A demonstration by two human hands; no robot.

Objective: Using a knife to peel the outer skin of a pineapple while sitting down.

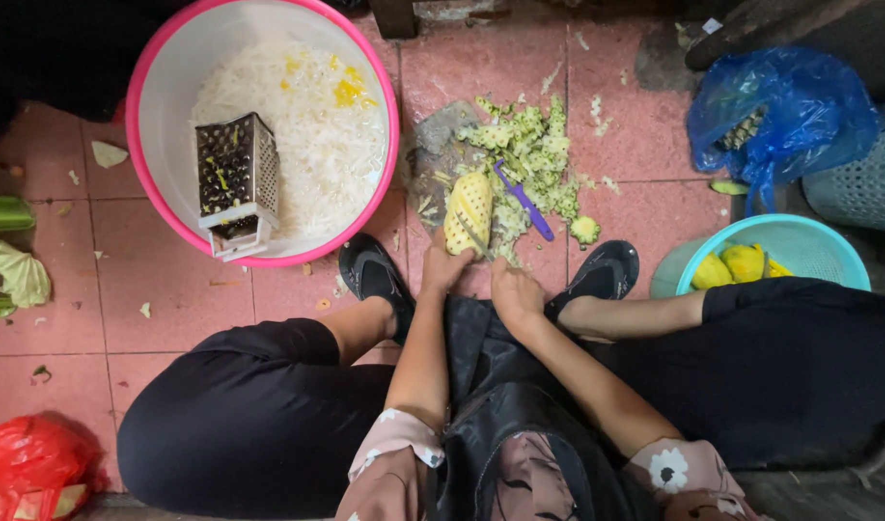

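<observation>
Left hand [445, 268] is wrapped around the bottom end of a peeled pineapple [469, 209], holding it on a dark cutting board [441, 145] on the pink tiled floor [288, 309], just in front of the person's two black sandals. Right hand [513, 289] is closed on a knife [474, 238] whose blade lies slantwise across the lower part of the fruit (the handle is buried in the fist, so I can't tell much about it).

Progress-wise, I'd say the outer skin is pretty much all off, since the pineapple shows yellow all round on the side we can see, and there's a big heap of green peelings [529, 154] piled up just beyond it on the board. A purple peeler [525, 201] is lying on top of that heap. What looks left is the finer trimming and cutting.

Off to the right, a turquoise basket [809, 246] already has a few yellow peeled pieces in it, and behind that sits a blue plastic bag [790, 111] with what looks like an unpeeled one inside, so there may be more to go. To the left is a big pink-rimmed basin [163, 77] full of white shreds with a metal box grater [235, 183] resting in it. Some green vegetables at the far left edge and a red bag [27, 468] in the bottom corner.
</observation>
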